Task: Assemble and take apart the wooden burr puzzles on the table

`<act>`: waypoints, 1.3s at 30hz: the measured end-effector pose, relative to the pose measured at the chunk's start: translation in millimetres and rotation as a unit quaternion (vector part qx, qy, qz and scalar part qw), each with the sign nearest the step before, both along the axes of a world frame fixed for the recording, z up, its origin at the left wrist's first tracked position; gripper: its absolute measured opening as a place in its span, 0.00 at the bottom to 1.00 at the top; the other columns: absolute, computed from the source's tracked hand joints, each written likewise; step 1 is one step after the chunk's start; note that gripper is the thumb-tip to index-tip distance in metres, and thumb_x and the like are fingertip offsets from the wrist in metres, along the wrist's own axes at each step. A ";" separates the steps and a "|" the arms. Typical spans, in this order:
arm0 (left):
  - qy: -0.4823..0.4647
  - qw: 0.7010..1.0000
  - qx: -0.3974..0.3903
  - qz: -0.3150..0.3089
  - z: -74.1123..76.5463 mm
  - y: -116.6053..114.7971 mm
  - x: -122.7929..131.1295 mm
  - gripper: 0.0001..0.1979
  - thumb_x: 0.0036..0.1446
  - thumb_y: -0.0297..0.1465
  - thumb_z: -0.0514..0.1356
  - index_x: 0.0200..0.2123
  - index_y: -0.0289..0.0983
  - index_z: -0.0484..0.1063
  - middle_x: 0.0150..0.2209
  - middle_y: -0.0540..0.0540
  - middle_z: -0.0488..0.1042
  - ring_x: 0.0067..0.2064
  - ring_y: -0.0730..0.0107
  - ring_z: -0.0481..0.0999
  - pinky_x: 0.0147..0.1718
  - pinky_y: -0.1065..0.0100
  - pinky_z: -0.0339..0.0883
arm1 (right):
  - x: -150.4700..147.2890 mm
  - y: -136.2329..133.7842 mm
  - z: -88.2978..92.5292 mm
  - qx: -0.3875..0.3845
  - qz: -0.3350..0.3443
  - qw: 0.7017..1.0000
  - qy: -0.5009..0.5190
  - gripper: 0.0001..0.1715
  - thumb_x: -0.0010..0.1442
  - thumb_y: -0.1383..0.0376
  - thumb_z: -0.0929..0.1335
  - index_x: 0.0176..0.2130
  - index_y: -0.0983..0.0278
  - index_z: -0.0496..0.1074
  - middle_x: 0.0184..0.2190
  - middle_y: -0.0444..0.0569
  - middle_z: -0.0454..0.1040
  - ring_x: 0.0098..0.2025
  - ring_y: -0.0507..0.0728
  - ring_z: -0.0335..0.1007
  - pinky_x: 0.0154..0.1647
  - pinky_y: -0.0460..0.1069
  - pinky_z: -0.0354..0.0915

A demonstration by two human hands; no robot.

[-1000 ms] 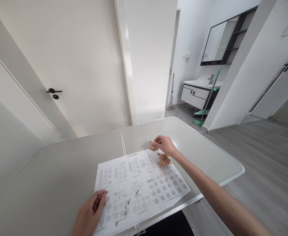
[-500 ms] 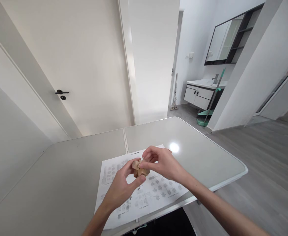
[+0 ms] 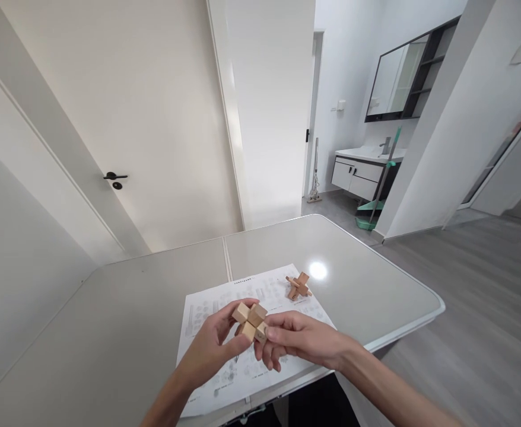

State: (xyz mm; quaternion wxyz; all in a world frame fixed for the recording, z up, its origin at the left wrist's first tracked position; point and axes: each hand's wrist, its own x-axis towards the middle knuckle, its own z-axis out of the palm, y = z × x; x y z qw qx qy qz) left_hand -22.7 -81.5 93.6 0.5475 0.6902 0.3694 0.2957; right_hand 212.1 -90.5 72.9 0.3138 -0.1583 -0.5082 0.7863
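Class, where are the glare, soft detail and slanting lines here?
Head view: a round white glare on the tabletop, right of the resting wooden burr puzzle; head view: fine print on the paper sheet too soft to read; head view: the edge of the white door slants, perhaps lens distortion.
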 end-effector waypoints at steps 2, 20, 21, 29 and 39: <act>0.031 0.999 0.021 -0.019 3.0 -0.7 -1.4 0.29 0.59 0.45 0.66 0.60 0.40 0.70 0.53 0.40 0.77 0.55 0.50 0.75 0.56 0.54 0.68 | -2.8 0.6 -5.7 -0.009 0.017 1.000 0.007 0.22 0.64 0.50 0.73 0.41 0.68 0.78 0.39 0.52 0.77 0.35 0.53 0.73 0.38 0.49 0.66; 0.216 0.938 0.265 0.052 23.9 -31.3 8.4 0.30 0.51 0.39 0.73 0.57 0.47 0.72 0.54 0.44 0.78 0.54 0.51 0.77 0.53 0.57 0.73 | -10.3 -33.3 -10.3 0.211 -0.289 0.916 -0.182 0.08 0.63 0.59 0.72 0.41 0.59 0.81 0.32 0.45 0.79 0.34 0.57 0.72 0.39 0.50 0.67; 0.219 0.935 0.271 0.063 22.9 -32.2 10.1 0.29 0.52 0.39 0.73 0.57 0.47 0.72 0.53 0.43 0.78 0.54 0.51 0.77 0.52 0.57 0.73 | -11.4 -33.5 -13.5 0.209 -0.308 0.910 -0.181 0.07 0.63 0.60 0.72 0.41 0.59 0.80 0.32 0.45 0.80 0.34 0.57 0.72 0.39 0.50 0.67; 0.238 0.934 0.258 0.063 20.5 -34.1 14.9 0.29 0.50 0.41 0.73 0.56 0.46 0.73 0.51 0.44 0.80 0.52 0.51 0.78 0.51 0.57 0.73 | -14.8 -40.4 -29.8 0.155 -0.303 0.930 -0.135 0.09 0.65 0.57 0.71 0.42 0.59 0.75 0.35 0.47 0.81 0.35 0.58 0.76 0.40 0.51 0.70; 0.307 0.927 0.213 0.028 -4.3 -18.3 8.0 0.21 0.49 0.43 0.72 0.45 0.44 0.78 0.42 0.46 0.80 0.43 0.53 0.79 0.44 0.58 0.72 | -16.2 -26.8 -41.7 0.243 -0.314 0.894 -0.208 0.15 0.69 0.52 0.67 0.45 0.59 0.74 0.38 0.50 0.78 0.38 0.60 0.74 0.43 0.54 0.69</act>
